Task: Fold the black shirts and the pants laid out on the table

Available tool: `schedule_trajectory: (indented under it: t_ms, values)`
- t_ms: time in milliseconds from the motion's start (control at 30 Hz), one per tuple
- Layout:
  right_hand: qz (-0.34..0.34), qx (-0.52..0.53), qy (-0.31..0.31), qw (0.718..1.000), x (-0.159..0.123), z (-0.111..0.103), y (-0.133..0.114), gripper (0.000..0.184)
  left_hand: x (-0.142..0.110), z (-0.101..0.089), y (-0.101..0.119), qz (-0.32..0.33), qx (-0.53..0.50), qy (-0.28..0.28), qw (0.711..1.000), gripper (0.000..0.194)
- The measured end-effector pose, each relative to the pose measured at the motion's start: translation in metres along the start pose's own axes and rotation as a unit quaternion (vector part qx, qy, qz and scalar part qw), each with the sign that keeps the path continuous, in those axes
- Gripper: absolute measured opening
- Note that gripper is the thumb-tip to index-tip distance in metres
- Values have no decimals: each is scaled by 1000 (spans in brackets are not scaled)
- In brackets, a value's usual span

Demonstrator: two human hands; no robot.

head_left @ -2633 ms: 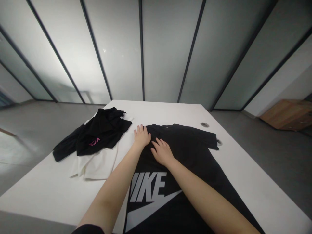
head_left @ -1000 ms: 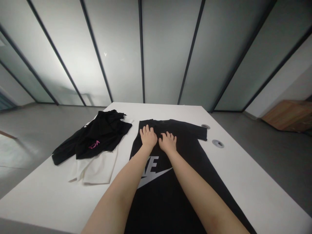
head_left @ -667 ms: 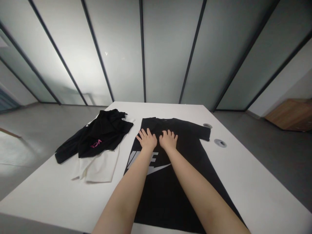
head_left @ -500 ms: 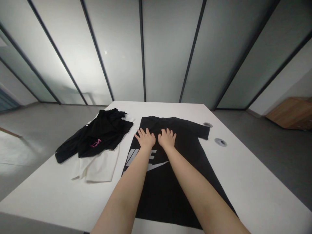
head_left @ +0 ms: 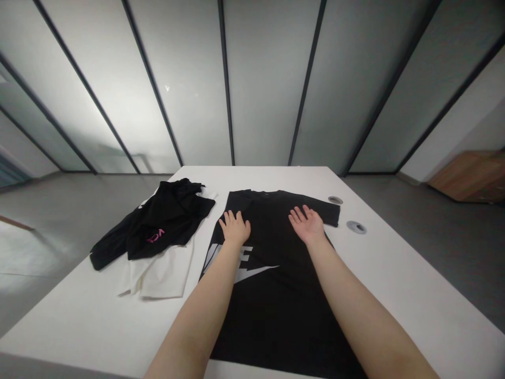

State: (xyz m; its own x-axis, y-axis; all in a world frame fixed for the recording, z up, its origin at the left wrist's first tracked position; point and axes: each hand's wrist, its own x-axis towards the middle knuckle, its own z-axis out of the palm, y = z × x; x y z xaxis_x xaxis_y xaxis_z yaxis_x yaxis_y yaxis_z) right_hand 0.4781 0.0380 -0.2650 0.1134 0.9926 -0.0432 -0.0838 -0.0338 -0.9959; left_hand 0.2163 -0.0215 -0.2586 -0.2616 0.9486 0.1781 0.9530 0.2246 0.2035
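A black T-shirt (head_left: 276, 305) with a grey-white printed logo lies spread on the white table (head_left: 394, 295), its collar toward the far edge. Its right sleeve reaches out to the side, while the left sleeve appears folded in over the chest. My left hand (head_left: 235, 227) rests palm down on the shirt's left chest, fingers spread, with nothing held. Over the right side of the chest, near the sleeve, my right hand (head_left: 307, 223) is turned palm up with its fingers extended. It holds nothing; whether it touches the cloth I cannot tell.
To the left lies a heap with a black garment (head_left: 169, 221) bearing pink lettering on top of a white garment (head_left: 168, 273). Two round grey grommets (head_left: 356, 227) sit in the tabletop at the right. Frosted glass panels (head_left: 264, 79) stand behind the table.
My right hand has moved right across the shirt, away from my left hand, and turned from palm down to palm up. My left hand has stayed nearly in place.
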Motion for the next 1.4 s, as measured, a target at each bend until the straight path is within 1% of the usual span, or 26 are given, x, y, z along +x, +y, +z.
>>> schedule_trajectory:
  t_ms: [67,100,167,200,267,333,367,433,467,533,567,600,633,700,767,800,867,900,933,967,1000,1067,1133,1233,1333,1400]
  values:
    - [-6,32,19,999,6,-28,1,60,-1,-1,1,0,5,0,1000,63]
    - [-10,53,36,998,9,-39,2,58,-1,-1,2,0,6,0,1000,63]
    - [-18,90,79,993,12,-52,5,51,-2,-1,2,1,7,-2,1000,63]
    - [-22,102,101,989,12,-54,7,47,-2,-1,2,2,7,-4,1000,63]
    - [-30,107,130,985,10,-50,10,43,-3,0,2,1,6,-7,1000,63]
    - [-51,80,142,985,5,-38,11,45,-4,-1,2,0,3,-12,1000,63]
    - [-69,48,135,987,1,-31,11,46,-5,-3,2,-4,1,-11,1000,63]
    - [-126,-64,94,985,-11,-16,8,45,-9,-8,2,-9,-6,12,1000,66]
    - [-162,-132,55,976,-18,-8,6,43,-11,-11,3,-5,-10,36,999,68]
    - [-232,-240,-30,942,-32,6,2,39,-17,-18,4,20,-15,87,996,69]
    - [-259,-275,-69,923,-39,13,0,38,-21,-20,5,39,-15,102,994,68]
    - [-277,-300,-101,907,-45,20,-2,37,-24,-21,6,59,-13,104,993,66]
    - [-284,-320,-127,895,-50,26,-3,37,-28,-20,6,73,-9,93,993,65]
    - [-273,-340,-163,885,-57,35,-4,36,-34,-17,6,84,4,48,995,64]
    - [-251,-328,-180,893,-59,39,-3,34,-37,-11,5,79,19,-4,997,65]
    - [-238,-308,-178,904,-58,39,-1,33,-38,-8,5,75,24,-22,997,66]
    - [-194,-246,-151,938,-51,35,1,33,-37,-5,3,69,29,-38,996,67]
    - [-163,-201,-120,958,-46,32,3,33,-36,-4,3,69,30,-39,996,68]
    - [-127,-147,-79,978,-40,28,4,32,-35,-4,3,68,30,-39,996,68]
    - [-94,-91,-30,991,-34,23,6,31,-34,-5,3,68,30,-40,996,68]
    - [-66,-41,19,997,-27,19,7,30,-33,-5,3,68,30,-42,996,68]
    - [-38,20,98,994,-16,8,8,27,-32,-6,3,65,27,-46,996,68]
    - [-36,18,137,990,-7,-2,7,27,-31,-7,4,64,23,-49,996,69]
    - [-43,-32,169,984,0,-19,-1,32,-31,-8,4,62,20,-52,996,69]
    - [-49,-106,195,974,2,-39,-11,37,-31,-10,4,61,20,-53,997,68]
    - [-29,-182,228,956,1,-53,-15,43,-31,-11,5,60,16,-54,997,69]
